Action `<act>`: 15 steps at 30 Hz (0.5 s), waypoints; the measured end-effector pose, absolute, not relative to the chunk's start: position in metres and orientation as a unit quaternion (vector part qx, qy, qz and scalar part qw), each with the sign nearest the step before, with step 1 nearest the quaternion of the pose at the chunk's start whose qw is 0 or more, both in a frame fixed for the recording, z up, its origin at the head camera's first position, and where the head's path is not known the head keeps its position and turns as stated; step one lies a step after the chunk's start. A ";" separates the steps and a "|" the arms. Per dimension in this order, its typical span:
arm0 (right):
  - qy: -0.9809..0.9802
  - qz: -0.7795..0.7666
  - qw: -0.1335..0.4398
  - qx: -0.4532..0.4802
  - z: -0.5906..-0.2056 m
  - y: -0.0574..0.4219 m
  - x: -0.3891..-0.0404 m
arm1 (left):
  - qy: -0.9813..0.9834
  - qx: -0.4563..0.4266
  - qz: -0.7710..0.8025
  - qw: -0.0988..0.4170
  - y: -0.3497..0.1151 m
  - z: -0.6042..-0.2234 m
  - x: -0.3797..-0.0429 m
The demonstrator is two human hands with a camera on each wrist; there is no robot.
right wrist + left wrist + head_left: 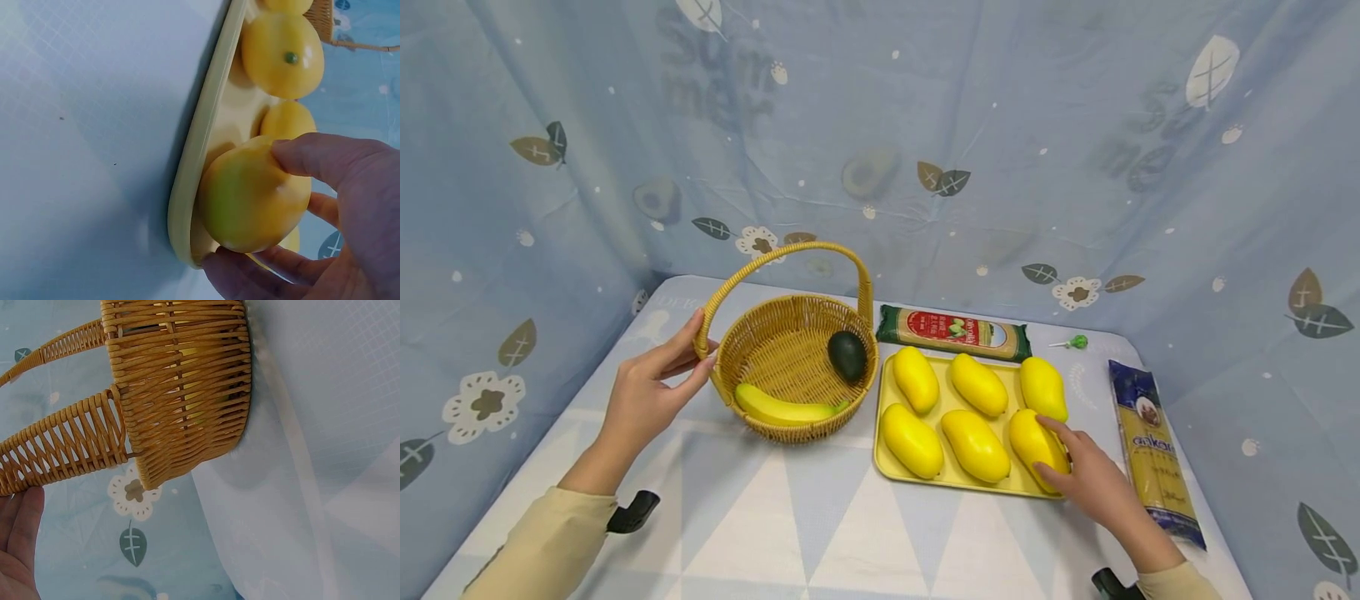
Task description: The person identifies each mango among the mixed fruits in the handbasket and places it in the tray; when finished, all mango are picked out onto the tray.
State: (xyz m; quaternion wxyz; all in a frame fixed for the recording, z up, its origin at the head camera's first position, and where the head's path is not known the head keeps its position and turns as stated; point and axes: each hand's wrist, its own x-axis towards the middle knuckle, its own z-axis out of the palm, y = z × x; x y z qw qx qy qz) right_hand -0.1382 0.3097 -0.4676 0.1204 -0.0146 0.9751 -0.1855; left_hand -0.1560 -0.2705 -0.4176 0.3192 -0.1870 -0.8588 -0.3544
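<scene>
My left hand (651,387) pinches the lower left end of the handle of a round wicker basket (715,383) between thumb and fingers. In the left wrist view its fingers lie against the woven handle (62,440). A yellow banana (782,408) and a dark green avocado (847,357) lie inside the basket. On the right, my right hand (1093,475) grips the front right mango (1030,437) on a yellow tray (887,471). The right wrist view shows the thumb on one side of that mango (250,200) and the fingers curled beneath the other side.
Several more mangoes (973,446) sit in two rows on the tray. Behind it lies a green and red pasta packet (951,329), with a small green lollipop (1077,342) to the right. A blue and gold pasta packet (1153,450) lies at the table's right edge. Curtains (880,150) surround the table.
</scene>
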 end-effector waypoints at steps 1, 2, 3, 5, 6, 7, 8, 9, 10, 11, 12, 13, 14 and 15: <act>0.976 -0.182 0.119 -0.014 -0.467 0.309 -0.138 | -0.859 -0.186 -0.353 0.320 -0.271 -0.417 -0.156; 0.977 -0.178 0.118 -0.014 -0.467 0.309 -0.138 | -0.860 -0.186 -0.353 0.320 -0.271 -0.417 -0.156; 0.978 -0.174 0.116 -0.015 -0.467 0.308 -0.138 | -0.860 -0.185 -0.352 0.321 -0.271 -0.418 -0.156; 0.979 -0.170 0.112 -0.018 -0.466 0.307 -0.137 | -0.860 -0.185 -0.352 0.320 -0.272 -0.418 -0.156; 0.979 -0.169 0.110 -0.021 -0.465 0.307 -0.137 | -0.860 -0.185 -0.353 0.320 -0.272 -0.418 -0.157; 0.980 -0.168 0.107 -0.023 -0.465 0.307 -0.136 | -0.859 -0.185 -0.354 0.320 -0.272 -0.418 -0.157; 0.980 -0.167 0.103 -0.025 -0.464 0.307 -0.136 | -0.859 -0.186 -0.355 0.319 -0.272 -0.419 -0.157; 0.981 -0.166 0.098 -0.026 -0.463 0.307 -0.135 | -0.859 -0.186 -0.356 0.319 -0.272 -0.419 -0.157; 0.981 -0.166 0.093 -0.027 -0.461 0.306 -0.135 | -0.859 -0.186 -0.356 0.319 -0.272 -0.419 -0.157; 0.982 -0.166 0.086 -0.027 -0.460 0.306 -0.135 | -0.859 -0.186 -0.355 0.319 -0.272 -0.419 -0.157; 0.982 -0.167 0.079 -0.029 -0.459 0.305 -0.134 | -0.859 -0.185 -0.355 0.319 -0.273 -0.419 -0.157; 0.983 -0.168 0.070 -0.031 -0.458 0.305 -0.134 | -0.859 -0.185 -0.355 0.320 -0.273 -0.419 -0.157; 0.983 -0.170 0.063 -0.033 -0.457 0.304 -0.135 | -0.859 -0.185 -0.354 0.320 -0.272 -0.419 -0.157; 0.983 -0.172 0.056 -0.035 -0.456 0.304 -0.136 | -0.859 -0.185 -0.354 0.322 -0.272 -0.419 -0.157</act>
